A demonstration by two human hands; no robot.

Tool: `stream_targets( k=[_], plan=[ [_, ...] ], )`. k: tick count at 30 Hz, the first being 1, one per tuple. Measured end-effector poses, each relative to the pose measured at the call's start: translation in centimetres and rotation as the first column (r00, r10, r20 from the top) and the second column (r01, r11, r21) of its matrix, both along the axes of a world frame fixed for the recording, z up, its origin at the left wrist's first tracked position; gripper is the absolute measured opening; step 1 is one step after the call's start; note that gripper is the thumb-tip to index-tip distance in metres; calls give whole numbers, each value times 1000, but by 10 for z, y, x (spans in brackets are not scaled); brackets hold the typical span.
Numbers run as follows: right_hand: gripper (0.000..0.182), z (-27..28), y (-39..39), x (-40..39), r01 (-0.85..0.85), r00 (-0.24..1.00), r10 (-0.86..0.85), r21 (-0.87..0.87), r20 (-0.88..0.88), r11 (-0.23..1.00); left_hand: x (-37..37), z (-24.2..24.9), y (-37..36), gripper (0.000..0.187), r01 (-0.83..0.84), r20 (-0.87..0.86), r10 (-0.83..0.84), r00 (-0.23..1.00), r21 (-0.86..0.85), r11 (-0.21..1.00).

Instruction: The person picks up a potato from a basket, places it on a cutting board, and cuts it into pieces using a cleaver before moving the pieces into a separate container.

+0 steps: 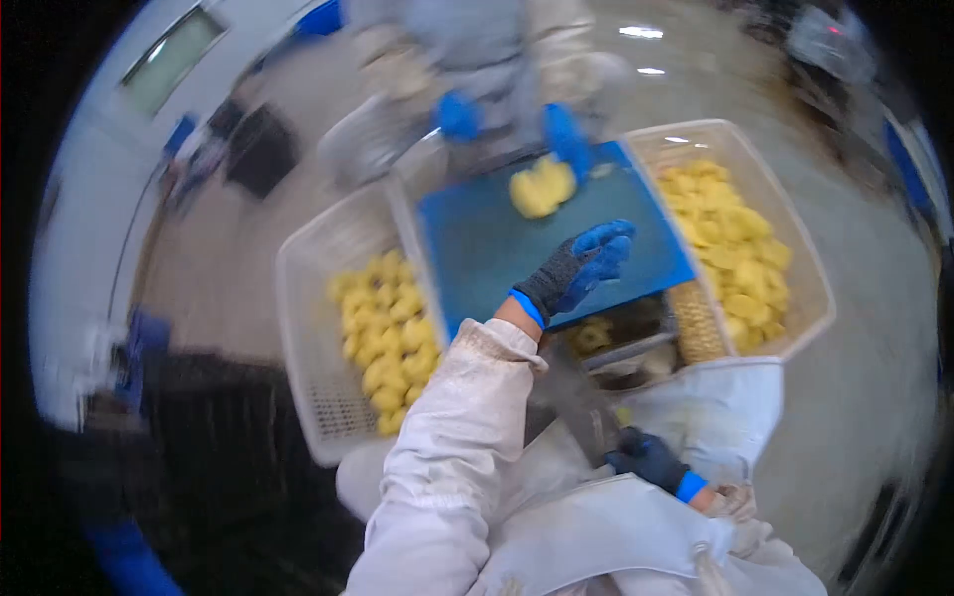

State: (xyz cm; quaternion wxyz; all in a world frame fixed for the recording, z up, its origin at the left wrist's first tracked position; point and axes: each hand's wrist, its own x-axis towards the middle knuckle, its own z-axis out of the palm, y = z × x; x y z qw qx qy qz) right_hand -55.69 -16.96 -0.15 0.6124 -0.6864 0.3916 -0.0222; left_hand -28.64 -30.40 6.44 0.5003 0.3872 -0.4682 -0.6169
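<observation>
My left hand (588, 264), in a dark glove with a blue palm, reaches over the blue cutting board (487, 258). Its fingers are stretched out and it holds nothing. Low by my apron, my right hand (651, 459) is closed on what looks like a knife with a broad grey blade (581, 397); motion blurs it. Yellow peeled pieces of produce (543, 187) lie at the board's far side, beside a co-worker's blue-gloved hand (567, 144). The co-worker's other gloved hand (459, 117) is near the far left corner.
A white crate (308, 298) of whole-looking yellow pieces stands left of the board. Another white crate (810, 288), with flatter yellow pieces, is on the right. Below the board's near edge sits a dark bin (636, 328). A black container (260, 151) stands farther back.
</observation>
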Motion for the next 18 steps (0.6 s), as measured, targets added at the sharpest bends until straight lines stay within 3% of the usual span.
stream_targets(
  k=[1, 3, 4, 5, 6, 8, 9, 10, 11, 12, 13, 14, 15, 16, 17, 18],
  plan=[
    [28, -7, -2, 0, -9, 999, 11, 43, -35, 999, 31, -6, 30, 41, -84, 13, 84, 996, 30, 996],
    [20, 19, -7, 10, -3, 999, 9, 129, -46, 992, 99, -18, 86, 37, -13, -331, 58, 942, 136, 991],
    [19, 28, -8, 17, 33, 998, -22, 186, -61, 982, 133, -24, 118, 38, -256, -21, 258, 966, 80, 963],
    [19, 32, -9, 20, -3, 998, 15, 188, -64, 982, 167, -35, 151, 39, -450, 275, 442, 854, -35, 892],
    [21, 34, -11, 23, 4, 999, 9, 230, -54, 973, 208, -69, 175, 36, -678, 126, 668, 733, 58, 733],
    [22, 37, -13, 28, -15, 998, 31, 267, -58, 963, 253, -119, 228, 32, -931, 224, 904, 364, 101, 350],
    [22, 45, -8, 37, -12, 997, 34, 282, -73, 959, 283, -157, 256, 32, -939, 210, 916, 342, 107, 326],
    [22, 44, -11, 41, -7, 996, 34, 301, -85, 954, 305, -206, 274, 34, -869, 517, 753, 407, -35, 494],
    [22, 49, -13, 48, -137, 975, 158, 135, -156, 981, 317, -238, 288, 37, -735, 774, 513, 371, -93, 672],
    [22, 45, -13, 51, -153, 969, 175, 130, -172, 980, 308, -237, 289, 44, -424, 948, 309, -78, -312, 850],
    [22, 37, -13, 49, -167, 966, 186, 113, -182, 979, 298, -239, 278, 47, -400, 968, 245, -45, -242, 884],
    [22, 32, -14, 49, -178, 962, 194, 96, -192, 979, 294, -266, 269, 45, -433, 954, 300, 16, -264, 862],
    [23, 39, -17, 57, -202, 948, 214, 75, -237, 976, 285, -256, 243, 31, -586, 930, 204, 305, 14, 810],
    [23, 38, -19, 59, -207, 944, 217, 68, -248, 976, 286, -309, 229, 40, -448, 959, 271, 82, -207, 870],
    [22, 36, -20, 56, -201, 944, 212, 68, -252, 977, 275, -320, 206, 55, -718, 807, 415, 420, 16, 695],
    [22, 33, -22, 52, -196, 946, 206, 63, -252, 978, 278, -344, 186, 74, -592, 880, 306, 363, -36, 805]
  ],
)
